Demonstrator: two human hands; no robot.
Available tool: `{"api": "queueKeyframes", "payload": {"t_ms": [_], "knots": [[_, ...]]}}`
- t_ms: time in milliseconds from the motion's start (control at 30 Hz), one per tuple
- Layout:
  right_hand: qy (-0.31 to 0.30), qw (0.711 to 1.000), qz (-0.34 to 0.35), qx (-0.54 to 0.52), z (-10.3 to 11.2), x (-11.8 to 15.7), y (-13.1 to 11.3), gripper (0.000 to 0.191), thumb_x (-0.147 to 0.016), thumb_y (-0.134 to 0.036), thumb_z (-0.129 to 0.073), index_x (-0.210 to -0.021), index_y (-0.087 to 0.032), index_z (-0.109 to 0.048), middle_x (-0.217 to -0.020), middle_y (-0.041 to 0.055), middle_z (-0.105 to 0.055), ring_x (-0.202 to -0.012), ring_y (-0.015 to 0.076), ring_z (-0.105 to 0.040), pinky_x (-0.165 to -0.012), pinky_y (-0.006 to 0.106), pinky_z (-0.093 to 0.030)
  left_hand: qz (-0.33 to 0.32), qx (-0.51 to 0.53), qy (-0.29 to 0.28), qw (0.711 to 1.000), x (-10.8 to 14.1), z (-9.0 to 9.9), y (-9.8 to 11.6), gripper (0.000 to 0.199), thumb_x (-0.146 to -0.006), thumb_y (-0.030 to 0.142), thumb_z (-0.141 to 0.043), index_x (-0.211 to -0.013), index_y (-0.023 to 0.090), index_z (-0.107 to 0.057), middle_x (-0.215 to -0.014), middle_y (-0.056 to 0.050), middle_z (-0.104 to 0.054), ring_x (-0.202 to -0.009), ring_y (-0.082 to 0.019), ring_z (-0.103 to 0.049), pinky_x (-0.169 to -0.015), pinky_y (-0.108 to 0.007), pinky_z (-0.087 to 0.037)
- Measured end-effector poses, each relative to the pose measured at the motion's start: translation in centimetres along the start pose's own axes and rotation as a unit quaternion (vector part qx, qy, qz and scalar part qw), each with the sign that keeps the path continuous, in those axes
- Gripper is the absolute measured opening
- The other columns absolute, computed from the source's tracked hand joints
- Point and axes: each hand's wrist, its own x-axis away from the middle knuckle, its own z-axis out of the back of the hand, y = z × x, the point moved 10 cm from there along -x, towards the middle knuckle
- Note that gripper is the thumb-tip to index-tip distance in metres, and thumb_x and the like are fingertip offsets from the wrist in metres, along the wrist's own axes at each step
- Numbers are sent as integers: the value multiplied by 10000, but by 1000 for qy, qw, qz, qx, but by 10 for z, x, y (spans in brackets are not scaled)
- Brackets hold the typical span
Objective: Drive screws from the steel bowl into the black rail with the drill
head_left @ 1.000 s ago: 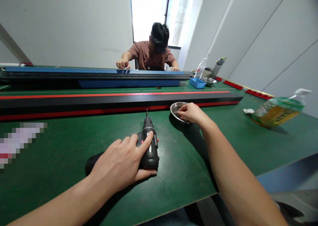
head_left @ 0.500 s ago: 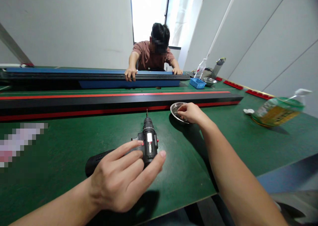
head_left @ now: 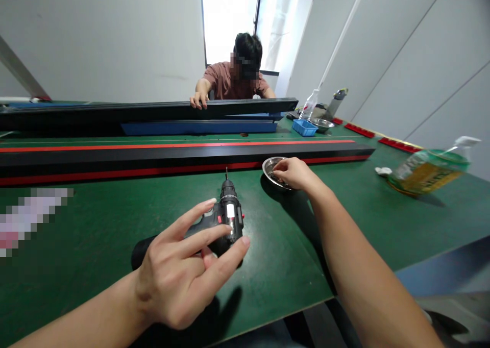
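A black cordless drill (head_left: 228, 207) lies on its side on the green table, its bit pointing away from me toward the long black bar with red stripes (head_left: 172, 158). My left hand (head_left: 179, 271) hovers over the drill's body and handle, fingers spread, not wrapped around it. Further right, my right hand (head_left: 294, 172) reaches into a small metal bowl (head_left: 267, 169), fingertips pinched together among small dark pieces too small to name. Whatever sits between those fingertips is hidden.
Across the table, a person (head_left: 225, 82) handles a long black bar (head_left: 153, 110) above a blue one (head_left: 199, 128). A blue basket (head_left: 304, 128), another metal bowl (head_left: 323, 125) and a clear bottle (head_left: 308, 105) stand at the back right. A yellow-labelled plastic container (head_left: 431, 172) lies at right.
My left hand's fingers have spread and shifted over the drill. My right hand stays in the bowl. Across the table, the person has raised and tilted the long black bar.
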Motion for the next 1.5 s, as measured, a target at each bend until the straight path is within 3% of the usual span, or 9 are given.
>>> {"api": "queueKeyframes", "payload": {"t_ms": [167, 233, 333, 567, 700, 833, 1133, 1300, 1500], "knots": [[-5, 1000, -5, -3, 0, 1, -1, 199, -851, -264, -701, -1006, -202, -809, -926, 71, -787, -806, 188, -707, -673, 234, -474, 16, 20, 26, 999, 3, -3, -4, 549, -879, 106, -657, -1416, 80, -549, -1105, -79, -811, -975, -181, -773, -1083, -373, -569], [-12, 1000, -4, -2, -2, 1, -3, 200, -860, -256, -694, -1014, -201, -809, -929, 68, -789, -797, 183, -709, -677, 230, -475, 32, 13, 30, 999, 6, -4, -8, 635, -870, 85, -669, -1479, 105, -487, -1447, -189, -630, -1219, -248, -688, -1031, -369, -591], [-13, 1000, 3, 2, -2, 1, -6, 203, -855, -238, -698, -1020, -202, -811, -962, 69, -793, -823, 180, -714, -714, 223, -482, 74, -17, 43, 996, 10, -2, -16, 647, -868, 34, -627, -1486, 178, -501, -1608, -189, -443, -1275, -233, -651, -989, -319, -595], [-19, 1000, -3, 1, -2, 3, -7, 219, -851, -220, -699, -1038, -196, -811, -997, 80, -792, -822, 183, -718, -674, 224, -471, 45, -40, 13, 998, 3, 1, -12, 428, -885, 18, -511, -1267, 151, -651, -1449, -118, -644, -1377, -231, -569, -1144, -368, -499], [-18, 1000, -5, 0, -2, 3, -5, 204, -839, -224, -713, -1013, -199, -814, -985, 80, -795, -840, 188, -720, -701, 222, -484, 48, -31, 12, 998, 5, -2, -13, 341, -890, 34, -529, -1181, 138, -673, -1404, -134, -676, -1257, -230, -667, -1116, -394, -533], [-18, 1000, -19, -9, -3, 3, -1, 192, -811, -233, -744, -988, -204, -812, -961, 73, -795, -799, 186, -715, -657, 225, -475, 118, -23, 34, 992, 11, -6, -26, 421, -851, -24, -577, -1208, 181, -664, -1590, -137, -489, -1136, -190, -728, -884, -264, -639], [0, 999, -34, 1, 2, 6, -1, 160, -867, -308, -696, -883, -192, -804, -772, 65, -760, -679, 175, -673, -628, 254, -447, 155, 37, 64, 985, 11, -3, -29, 645, -824, -110, -523, -1375, 218, -595, -1714, -122, -172, -1445, -374, -472, -1031, -452, -607], [14, 999, -43, -15, 6, 6, 1, 140, -821, -267, -742, -920, -195, -808, -833, 76, -772, -724, 186, -692, -642, 252, -463, 118, -38, 55, 991, 5, 2, -28, 498, -823, -96, -553, -1218, 178, -683, -1503, -118, -550, -1304, -237, -627, -921, -243, -605], [34, 998, -29, -33, 8, 7, 0, 161, -771, -252, -784, -919, -205, -830, -855, 76, -784, -785, 203, -720, -670, 248, -485, 82, -20, 13, 996, 0, -4, -30, 258, -859, -41, -522, -944, 158, -661, -1115, -72, -737, -1157, -226, -685, -944, -315, -570]]}}
